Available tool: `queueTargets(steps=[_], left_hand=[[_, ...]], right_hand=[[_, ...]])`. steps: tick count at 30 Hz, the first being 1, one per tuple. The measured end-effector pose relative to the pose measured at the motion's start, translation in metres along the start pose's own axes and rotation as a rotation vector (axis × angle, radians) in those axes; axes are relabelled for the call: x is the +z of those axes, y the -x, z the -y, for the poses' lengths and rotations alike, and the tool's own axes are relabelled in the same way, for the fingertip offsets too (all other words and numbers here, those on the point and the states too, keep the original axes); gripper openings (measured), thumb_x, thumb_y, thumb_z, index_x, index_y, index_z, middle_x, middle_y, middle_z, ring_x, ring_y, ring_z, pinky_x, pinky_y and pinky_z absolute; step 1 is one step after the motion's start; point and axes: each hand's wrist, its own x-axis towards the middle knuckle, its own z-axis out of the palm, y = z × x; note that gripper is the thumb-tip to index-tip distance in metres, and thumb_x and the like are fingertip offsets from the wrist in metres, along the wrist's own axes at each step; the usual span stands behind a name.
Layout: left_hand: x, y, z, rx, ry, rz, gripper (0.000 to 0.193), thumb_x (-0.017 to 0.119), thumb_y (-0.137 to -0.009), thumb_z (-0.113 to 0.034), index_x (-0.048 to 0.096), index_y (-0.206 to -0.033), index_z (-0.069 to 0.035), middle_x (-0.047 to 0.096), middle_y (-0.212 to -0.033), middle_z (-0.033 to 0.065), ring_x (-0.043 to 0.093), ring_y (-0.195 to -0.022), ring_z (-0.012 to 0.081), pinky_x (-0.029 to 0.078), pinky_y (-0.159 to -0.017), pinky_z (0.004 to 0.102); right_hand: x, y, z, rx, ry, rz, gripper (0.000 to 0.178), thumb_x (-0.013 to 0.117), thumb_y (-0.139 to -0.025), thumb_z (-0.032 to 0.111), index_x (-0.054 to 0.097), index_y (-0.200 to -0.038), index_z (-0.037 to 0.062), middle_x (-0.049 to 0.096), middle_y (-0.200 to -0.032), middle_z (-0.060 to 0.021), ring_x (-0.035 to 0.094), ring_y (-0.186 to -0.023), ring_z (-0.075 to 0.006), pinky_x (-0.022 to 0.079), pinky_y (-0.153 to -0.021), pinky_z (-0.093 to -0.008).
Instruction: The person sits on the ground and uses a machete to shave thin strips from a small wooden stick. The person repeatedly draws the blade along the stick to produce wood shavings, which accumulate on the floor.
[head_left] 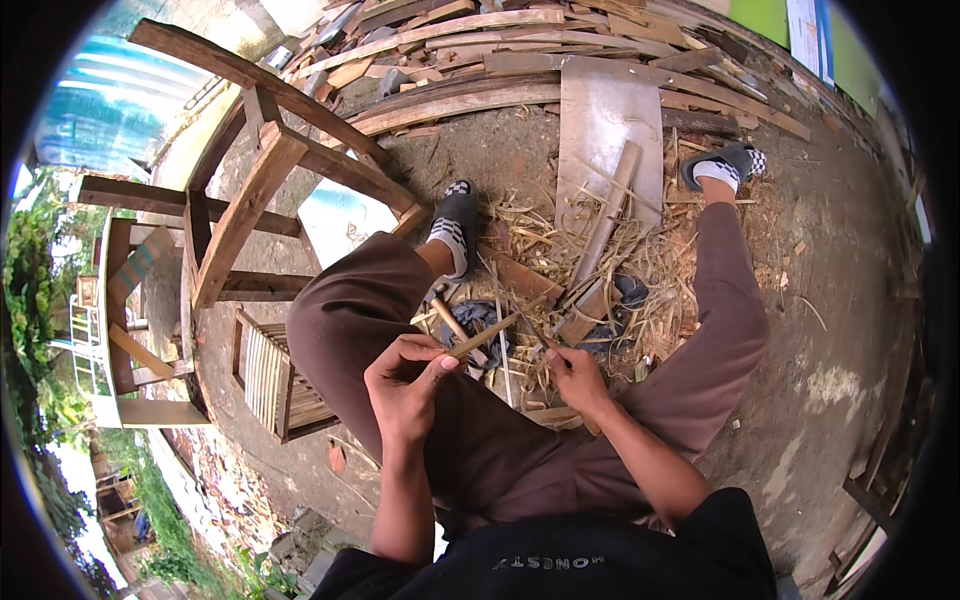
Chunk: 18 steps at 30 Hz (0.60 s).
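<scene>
Over my lap, my left hand (405, 388) pinches a short, thin strip of wood or bamboo (486, 337) that points up and to the right. My right hand (577, 381) is closed around a knife (534, 328). Its narrow dark blade reaches up and left toward the strip's far end; I cannot tell if the two touch. The wooden end of its handle shows below my fist. Between my legs, a hammer (452, 318) with a wooden handle lies near a dark crumpled cloth or plastic (478, 322).
Curled shavings (530, 225) cover the ground between my feet, with a long wooden batten (606, 215) on a flat grey sheet (610, 110). Planks (470, 95) are heaped beyond. At left stand a wooden frame (245, 180) and a slatted wooden piece (272, 375).
</scene>
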Motion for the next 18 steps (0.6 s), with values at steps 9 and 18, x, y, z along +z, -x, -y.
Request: queueTargets(steps=[9, 18], left_hand=[[0.001, -0.003, 0.0, 0.023, 0.054, -0.014, 0.013, 0.076, -0.083, 0.007, 0.063, -0.083, 0.006, 0.065, -0.091, 0.0116, 0.066, -0.08, 0.0169, 0.057, -0.075, 0.0298], [0.002, -0.001, -0.001, 0.038, 0.087, -0.042, 0.012, 0.074, -0.085, 0.006, 0.062, -0.085, 0.006, 0.066, -0.092, 0.0138, 0.069, -0.079, 0.0197, 0.059, -0.076, 0.0317]], right_hand=[[0.011, 0.018, 0.093, -0.549, -0.161, -0.027, 0.039, 0.053, -0.104, 0.02, 0.058, -0.141, 0.009, 0.066, -0.071, -0.0126, 0.051, -0.062, -0.0088, 0.048, -0.062, -0.0299], [0.008, -0.019, 0.013, -0.213, 0.088, -0.024, 0.04, 0.053, -0.105, 0.021, 0.056, -0.142, 0.0078, 0.056, -0.064, -0.0162, 0.042, -0.061, -0.0112, 0.045, -0.061, -0.0335]])
